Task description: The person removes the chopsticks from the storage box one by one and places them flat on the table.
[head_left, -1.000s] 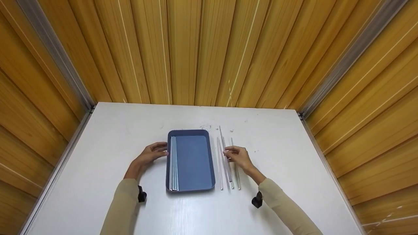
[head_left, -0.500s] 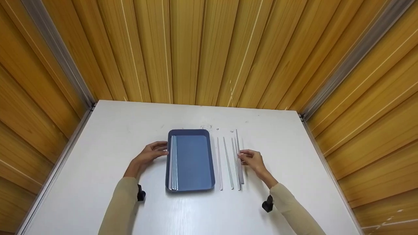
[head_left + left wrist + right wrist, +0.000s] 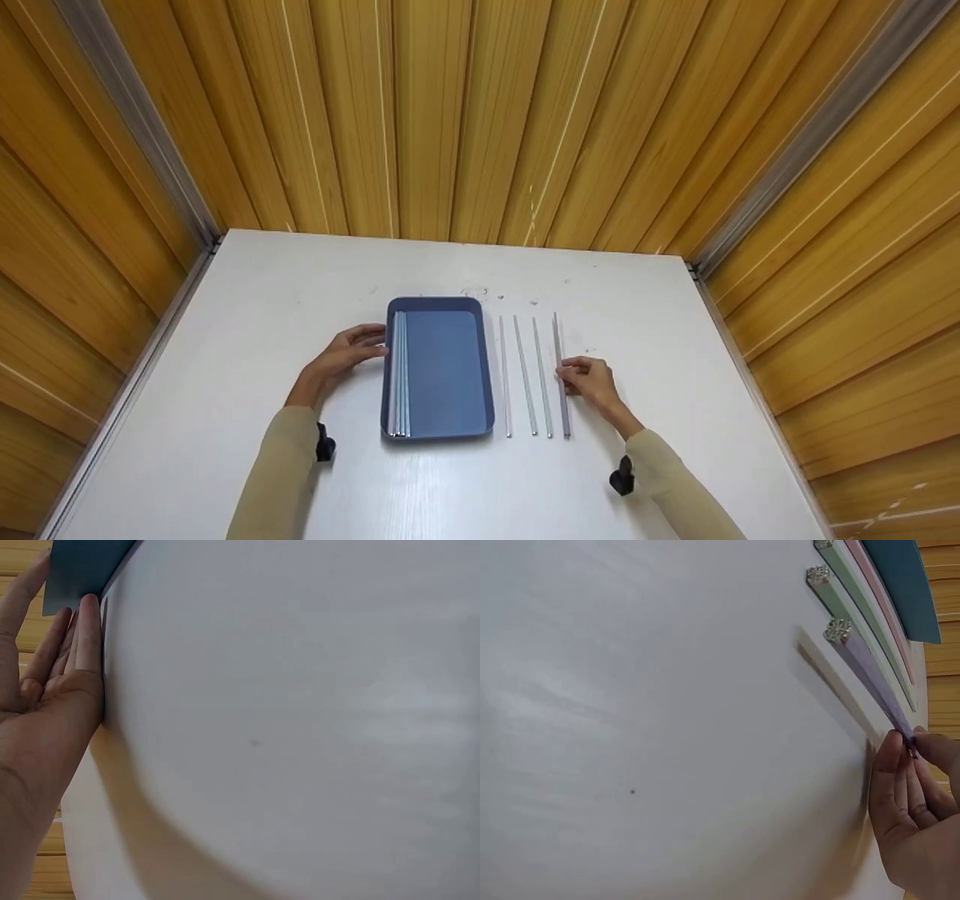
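Observation:
In the head view my right hand (image 3: 590, 382) pinches a purple chopstick (image 3: 565, 409) between thumb and fingers, just right of a row of chopsticks on the table. Its end bears a silvery decorative tip, and the right wrist view shows the purple chopstick (image 3: 870, 675) slanting away from my fingertips. A pink chopstick (image 3: 505, 382) and two green ones, including this green chopstick (image 3: 543, 382), lie apart beside the blue tray (image 3: 486, 375). My left hand (image 3: 346, 354) touches the tray's left side; in the left wrist view its fingers (image 3: 88, 630) are extended against the wall.
Several chopsticks (image 3: 401, 375) lie together along the tray's left inner side. The white table (image 3: 420, 487) has small dark specks behind the tray. Wood-patterned walls (image 3: 420, 120) stand at the back and both sides.
My right hand has moved rightward with the purple chopstick, from above the loose row to its right side, and lowered it towards the table. My left hand stays at the tray.

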